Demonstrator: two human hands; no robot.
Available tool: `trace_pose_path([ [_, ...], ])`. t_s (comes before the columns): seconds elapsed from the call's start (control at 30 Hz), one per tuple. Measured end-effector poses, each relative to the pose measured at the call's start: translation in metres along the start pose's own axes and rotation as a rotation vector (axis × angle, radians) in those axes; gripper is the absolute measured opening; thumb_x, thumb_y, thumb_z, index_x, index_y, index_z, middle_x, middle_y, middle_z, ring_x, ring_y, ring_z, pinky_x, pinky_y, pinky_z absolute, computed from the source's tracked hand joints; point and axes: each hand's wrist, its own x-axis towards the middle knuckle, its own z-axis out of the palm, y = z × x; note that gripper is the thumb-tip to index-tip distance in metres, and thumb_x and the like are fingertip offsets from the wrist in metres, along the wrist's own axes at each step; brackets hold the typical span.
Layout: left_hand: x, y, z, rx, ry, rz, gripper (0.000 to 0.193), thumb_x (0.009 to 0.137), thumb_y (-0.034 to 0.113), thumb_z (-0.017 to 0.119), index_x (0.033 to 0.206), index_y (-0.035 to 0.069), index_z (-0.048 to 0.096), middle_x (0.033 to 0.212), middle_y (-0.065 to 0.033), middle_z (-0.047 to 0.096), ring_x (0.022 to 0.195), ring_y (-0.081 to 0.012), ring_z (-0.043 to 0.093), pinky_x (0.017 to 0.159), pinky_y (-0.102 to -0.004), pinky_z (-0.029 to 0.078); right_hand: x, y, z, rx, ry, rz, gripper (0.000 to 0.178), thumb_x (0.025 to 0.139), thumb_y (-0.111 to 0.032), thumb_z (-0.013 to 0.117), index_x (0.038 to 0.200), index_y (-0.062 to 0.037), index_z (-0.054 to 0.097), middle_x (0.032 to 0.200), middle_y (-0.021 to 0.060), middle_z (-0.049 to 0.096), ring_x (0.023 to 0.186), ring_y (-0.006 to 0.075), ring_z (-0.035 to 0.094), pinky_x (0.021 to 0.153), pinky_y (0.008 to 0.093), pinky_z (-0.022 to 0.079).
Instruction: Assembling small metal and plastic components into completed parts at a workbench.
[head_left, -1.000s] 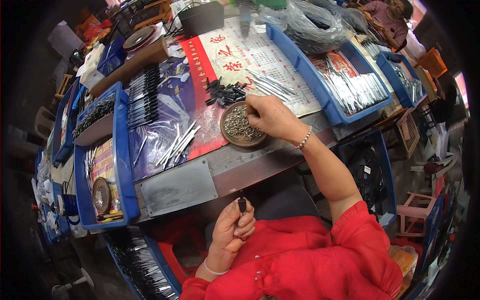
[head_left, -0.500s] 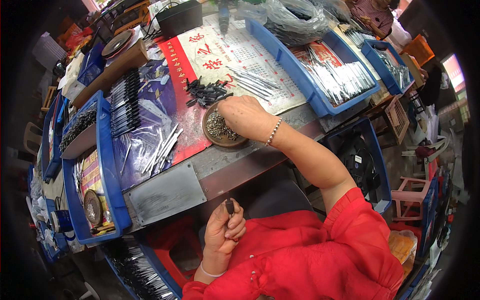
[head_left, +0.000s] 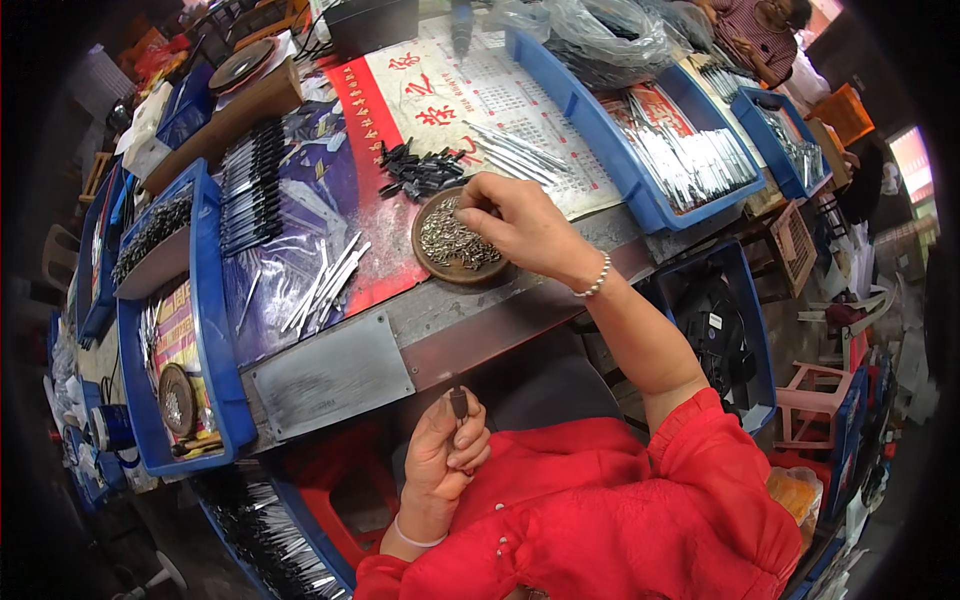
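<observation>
My left hand (head_left: 447, 450) is closed around a small black cylindrical part (head_left: 459, 402), which stands upright between thumb and fingers in front of my chest, just off the table edge. Over the right side of a round brown bowl (head_left: 437, 271) hangs my right hand (head_left: 525, 228), its thumb and fingers pinched together. Whatever lies between those fingertips is hidden. Tiny metal pieces (head_left: 455, 238) fill the bowl. Behind it lies a heap of short black parts (head_left: 420, 172), with several thin silver rods (head_left: 515, 152) to their right.
A metal plate (head_left: 333, 378) is fixed at the table's front edge. To the left are loose white rods (head_left: 328, 285), a row of black pens (head_left: 250, 190) and a blue tray (head_left: 228, 400). Another blue tray (head_left: 650, 215) holds silver rods at right. A person (head_left: 750, 35) sits at the far right.
My right hand has drawn back slightly right and down across the bowl, uncovering more of the metal pieces. The left hand keeps its hold on the black part. The view has shifted a little.
</observation>
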Motion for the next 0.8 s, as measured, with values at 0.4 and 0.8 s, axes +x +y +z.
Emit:
trace_pose_path([
  [0.4,0.001,0.001,0.006,0.007,0.05,0.029,0.027,0.091,0.031,0.048,0.091,0.003,0.049,0.06,0.0007,0.04,0.04,-0.0034,0.03,0.038,-0.017,0.024,-0.061,-0.037,0.006,1.09,-0.196,0.416,0.012,0.082,-0.011,0.06,0.086,-0.0015,0.054,0.076,0.0065,0.059,0.06,0.0063,0.052,0.056,0.0171,0.043],
  [0.8,-0.002,-0.002,0.0,-0.069,-0.025,0.072,0.026,0.091,0.025,0.048,0.1,0.001,0.048,0.063,-0.0001,0.043,0.041,-0.0037,0.032,0.038,-0.0179,0.026,-0.081,-0.057,0.026,1.079,-0.207,0.288,0.013,0.085,-0.011,0.057,0.081,-0.0015,0.049,0.083,0.007,0.048,0.065,0.0087,0.045,0.057,0.0205,0.039],
])
